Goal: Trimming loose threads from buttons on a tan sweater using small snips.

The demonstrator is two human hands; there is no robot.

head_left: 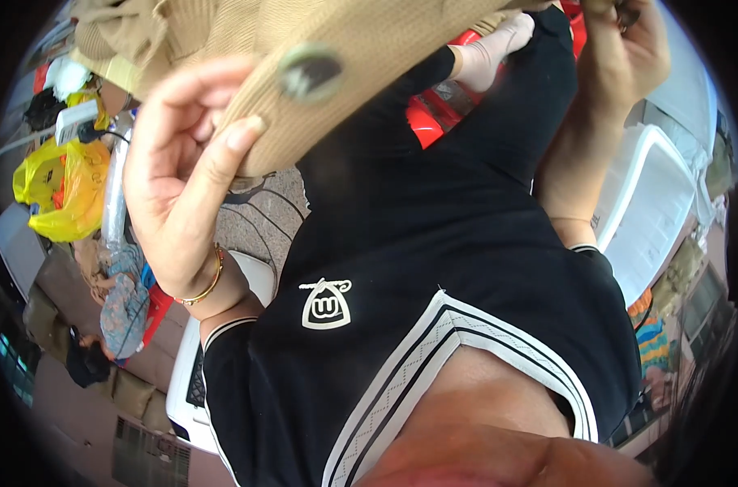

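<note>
My left hand (182, 162) pinches the edge of a tan ribbed knit garment (393, 53) between thumb and fingers. A large dark round button (310, 73) with a pale greenish rim sits on the band, just beyond my thumb; it is a little blurred. The knit is raised close in front of me, stretching past the upper edge of the view. At the upper right, my right hand (633, 53) is lifted with its fingers curled closed. Those fingertips are partly cut off, and what they hold cannot be made out.
On the left are a yellow plastic bag (64, 191), a white plug-like box (75, 122) and bundled cloth (125, 312). Dark cables (259, 215) run over the floor. A white plastic bin (649, 207) stands right. Beyond my lap, a socked foot (491, 57) rests near something red (426, 122).
</note>
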